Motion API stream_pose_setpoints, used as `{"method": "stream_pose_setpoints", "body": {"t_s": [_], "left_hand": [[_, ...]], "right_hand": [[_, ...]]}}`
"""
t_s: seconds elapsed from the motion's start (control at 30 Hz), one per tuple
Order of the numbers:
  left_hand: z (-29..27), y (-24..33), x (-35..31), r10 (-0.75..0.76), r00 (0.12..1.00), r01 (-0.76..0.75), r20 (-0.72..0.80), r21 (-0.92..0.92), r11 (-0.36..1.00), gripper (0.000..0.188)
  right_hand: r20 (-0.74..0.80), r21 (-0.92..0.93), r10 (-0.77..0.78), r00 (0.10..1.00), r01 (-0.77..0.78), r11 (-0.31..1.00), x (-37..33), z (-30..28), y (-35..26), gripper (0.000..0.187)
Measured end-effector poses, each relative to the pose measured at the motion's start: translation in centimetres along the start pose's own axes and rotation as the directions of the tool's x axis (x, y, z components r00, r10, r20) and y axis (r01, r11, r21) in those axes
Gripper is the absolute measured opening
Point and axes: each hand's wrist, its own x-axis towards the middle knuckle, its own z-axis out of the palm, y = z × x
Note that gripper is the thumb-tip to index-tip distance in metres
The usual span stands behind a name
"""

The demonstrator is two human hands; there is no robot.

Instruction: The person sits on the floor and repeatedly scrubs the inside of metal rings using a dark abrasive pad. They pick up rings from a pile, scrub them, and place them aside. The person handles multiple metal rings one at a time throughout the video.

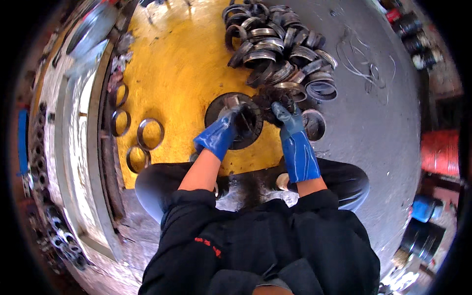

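Note:
I crouch with both hands in blue rubber gloves darkened by grime. My left hand (pixel 238 121) is over a dark round disc (pixel 215 109) on the yellow floor. Its fingers look curled, and a small pale block-like piece (pixel 231 102) shows beside them; whatever they hold is hard to make out. To the right of the disc, my right hand (pixel 289 119) closes on a dark, lumpy, greasy clump (pixel 266 100), whose kind I cannot tell. Just right of that glove stands a metal ring (pixel 313 124). Beyond both hands lies a large heap of dirty metal rings (pixel 268 46).
Several separate dark rings (pixel 150 133) lie on the yellow floor (pixel 172 73) at left, beside a long metal frame (pixel 93 147). Loose wire (pixel 361 61) is strewn over the grey floor at right. A red drum (pixel 440 153) and a blue container (pixel 425 208) stand at the right edge.

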Motion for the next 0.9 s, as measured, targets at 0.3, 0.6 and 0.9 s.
{"method": "stream_pose_setpoints", "body": {"t_s": [0.3,0.6,0.9], "left_hand": [[-7.4,-8.4,5.5,0.358,0.830,0.043,0.427,-0.690,0.723,0.031],[-8.5,-7.6,5.7,-0.164,0.796,0.602,0.582,-0.735,0.313,0.032],[-5.3,-6.5,6.6,-0.347,0.834,0.533,0.428,-0.789,0.307,0.041]], "right_hand": [[0.531,-0.793,-0.346,0.774,0.597,0.119,-2.1,4.9,6.8,0.058],[0.212,-0.977,0.227,0.951,0.207,0.050,11.6,6.8,9.8,0.049],[0.205,-0.974,0.269,0.941,0.222,-0.035,15.3,5.5,9.6,0.047]]}}
